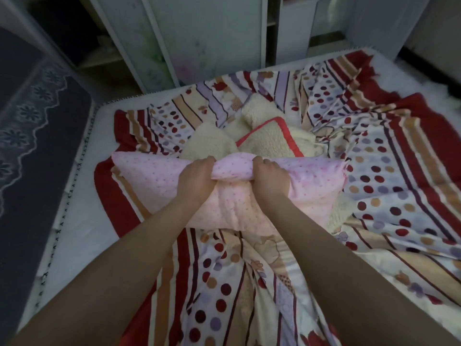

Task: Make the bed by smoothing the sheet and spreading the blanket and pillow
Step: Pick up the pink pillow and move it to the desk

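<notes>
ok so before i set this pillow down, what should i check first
1. Grip: left hand and right hand both hold the pink pillow by its far edge: ok.
2. Patterned sheet smooth: not ok, it is creased all over.
3. Cream fleece blanket spread: not ok, it lies bunched in the middle of the bed.
4. Sheet covers the mattress: not ok, bare mattress shows along the left side.
5. Which end is the head of the bed, for placing the pillow: cannot tell.
</notes>
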Tool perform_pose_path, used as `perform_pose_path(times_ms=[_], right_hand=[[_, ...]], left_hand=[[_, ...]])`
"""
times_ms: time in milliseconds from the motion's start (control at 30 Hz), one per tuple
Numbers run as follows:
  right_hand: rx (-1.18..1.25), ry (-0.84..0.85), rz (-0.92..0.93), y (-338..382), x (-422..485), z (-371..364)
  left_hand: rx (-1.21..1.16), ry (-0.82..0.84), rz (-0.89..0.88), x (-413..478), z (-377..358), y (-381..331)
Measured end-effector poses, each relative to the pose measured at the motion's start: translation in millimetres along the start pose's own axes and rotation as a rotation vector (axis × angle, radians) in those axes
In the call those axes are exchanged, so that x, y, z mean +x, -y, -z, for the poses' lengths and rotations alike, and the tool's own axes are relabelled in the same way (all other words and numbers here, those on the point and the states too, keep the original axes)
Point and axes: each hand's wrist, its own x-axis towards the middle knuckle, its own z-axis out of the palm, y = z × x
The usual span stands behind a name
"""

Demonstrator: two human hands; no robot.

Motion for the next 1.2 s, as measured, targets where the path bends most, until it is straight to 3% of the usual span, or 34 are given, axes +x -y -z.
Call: perform_pose_path(times_ms=[433,833,1200], right_hand=[[0.039,-0.373,0.040,-9,-22,194],[0.030,-0.714,0.010,-9,-88,367],[-0.103,-0.778,-0.110,-24,-171,442]], left_hand=[[-0.150,-0.230,-0.023,-6,178,-109],[-0.109,-0.384,-0.263,-33,342,-191],[-0.206,-0.334,-0.492,-75,398,-248]])
